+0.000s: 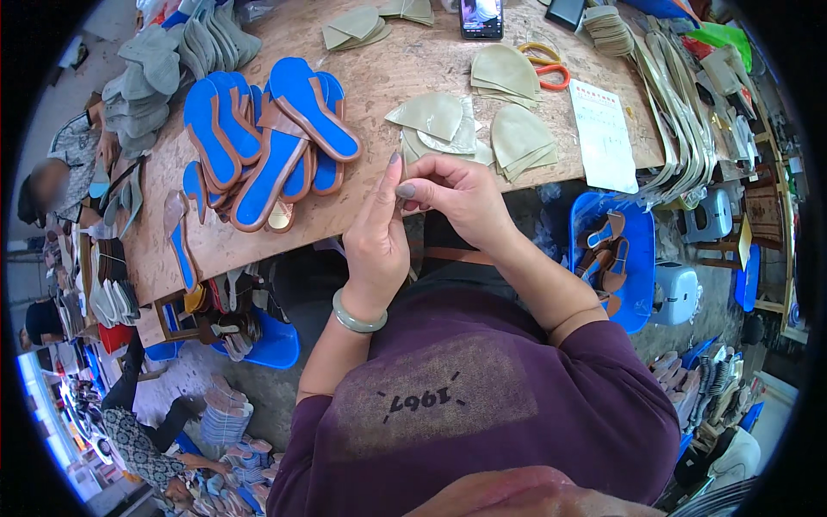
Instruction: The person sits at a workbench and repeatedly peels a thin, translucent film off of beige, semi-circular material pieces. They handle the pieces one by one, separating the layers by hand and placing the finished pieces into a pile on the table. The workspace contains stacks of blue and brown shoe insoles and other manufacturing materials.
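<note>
My left hand [376,250] is raised at the table's front edge, its fingers pressed together and pointing up. Against its fingertips, my right hand [461,200] pinches with thumb and bent fingers. Whatever lies between the two hands is too thin or hidden to make out. Just beyond them, beige half-round pieces [431,116] lie on a clear sheet, with another fan of beige pieces [522,140] to the right. Left of my hands is a heap of blue-topped, brown-edged sandal soles [274,177], some with brown straps.
The wooden table [362,86] also bears a phone [481,19], orange-handled scissors [554,76], a written paper sheet [603,133] and stacked grey soles [142,86]. Right of me on the floor stands a blue bin [633,297] holding sandals. Other people work at the left.
</note>
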`<state>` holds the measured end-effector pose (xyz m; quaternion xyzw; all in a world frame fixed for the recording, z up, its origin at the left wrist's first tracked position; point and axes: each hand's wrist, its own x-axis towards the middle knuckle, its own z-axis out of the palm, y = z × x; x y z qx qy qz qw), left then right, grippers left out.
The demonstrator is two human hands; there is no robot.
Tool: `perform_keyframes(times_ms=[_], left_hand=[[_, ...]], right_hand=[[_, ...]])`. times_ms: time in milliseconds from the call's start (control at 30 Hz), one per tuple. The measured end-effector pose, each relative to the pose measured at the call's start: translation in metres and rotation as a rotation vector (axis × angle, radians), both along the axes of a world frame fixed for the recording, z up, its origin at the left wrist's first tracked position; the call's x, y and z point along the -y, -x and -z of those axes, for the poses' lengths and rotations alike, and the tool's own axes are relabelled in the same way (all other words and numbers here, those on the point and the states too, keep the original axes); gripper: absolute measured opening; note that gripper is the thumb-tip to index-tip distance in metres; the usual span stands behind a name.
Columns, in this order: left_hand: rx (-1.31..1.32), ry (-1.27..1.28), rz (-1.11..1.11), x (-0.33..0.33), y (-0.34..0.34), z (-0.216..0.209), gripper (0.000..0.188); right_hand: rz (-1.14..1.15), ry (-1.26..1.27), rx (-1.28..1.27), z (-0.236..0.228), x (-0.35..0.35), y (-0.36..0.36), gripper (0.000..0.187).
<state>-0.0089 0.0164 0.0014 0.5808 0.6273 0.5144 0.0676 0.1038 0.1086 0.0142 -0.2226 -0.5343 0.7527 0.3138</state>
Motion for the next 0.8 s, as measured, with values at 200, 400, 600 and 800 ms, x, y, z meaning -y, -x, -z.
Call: perform_keyframes(times_ms=[200, 400, 600, 800], left_hand=[[-0.080, 0.043, -0.003, 0.000, -0.001, -0.006, 0.052], [-0.029, 0.028, 0.057, -0.001, -0.002, -0.004, 0.054], [-0.156, 0.033, -0.002, -0.002, 0.000, 0.001, 0.058], [-0.333, 0.022, -0.087, -0.001, 0.000, -0.001, 0.057]], right_hand=[[-0.031, -0.043, 0.090, -0.001, -0.005, -0.010, 0.014], [-0.076, -0.016, 0.096, 0.001, -0.012, -0.015, 0.014], [-0.071, -0.070, 0.133, -0.003, -0.011, -0.018, 0.014], [-0.049, -0.138, 0.203, -0.004, -0.008, -0.017, 0.015]])
